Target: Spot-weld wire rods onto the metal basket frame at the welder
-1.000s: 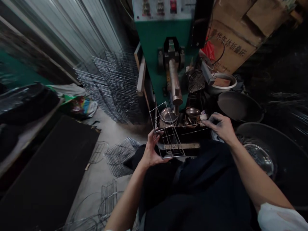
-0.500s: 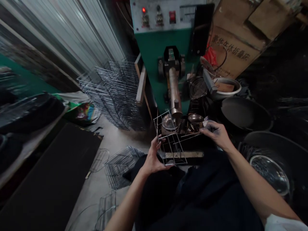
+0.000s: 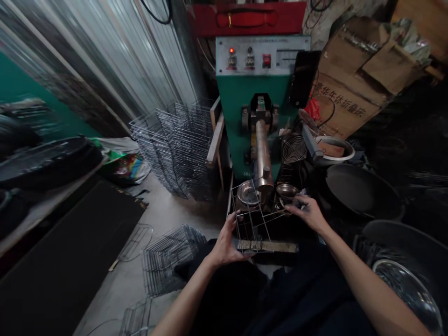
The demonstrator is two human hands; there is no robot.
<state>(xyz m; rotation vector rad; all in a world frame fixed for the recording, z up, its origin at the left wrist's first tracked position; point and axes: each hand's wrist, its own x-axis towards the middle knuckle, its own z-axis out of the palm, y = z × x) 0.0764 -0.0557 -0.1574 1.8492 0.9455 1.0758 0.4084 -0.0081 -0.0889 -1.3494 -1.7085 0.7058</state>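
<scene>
My left hand (image 3: 224, 245) grips the lower left edge of a small wire rack (image 3: 250, 213), thumb below and fingers at its side. My right hand (image 3: 308, 212) is closed in a pinch, its fingertips dark, at the right end of thin metal wires (image 3: 275, 216) that reach across to the rack. Whether these wires are joined to the rack I cannot tell. Just behind the rack is the round metal arm (image 3: 262, 154) of a green machine (image 3: 233, 121). A shiny round dish (image 3: 248, 193) sits left of the arm's end, and a small metal bowl (image 3: 287, 190) to its right.
Stacked wire racks (image 3: 175, 149) stand left of the machine. Another bundle of wire racks (image 3: 168, 261) lies on the floor by my left leg. At right are a dark round pan (image 3: 360, 189), a white basin (image 3: 345, 158) and a large dark tub (image 3: 395, 228). A cardboard box (image 3: 343, 102) leans behind.
The view has tilted up, so the machine sits lower and a red case shows above it. My right hand has moved slightly closer to the rack; both hands keep their grip.
</scene>
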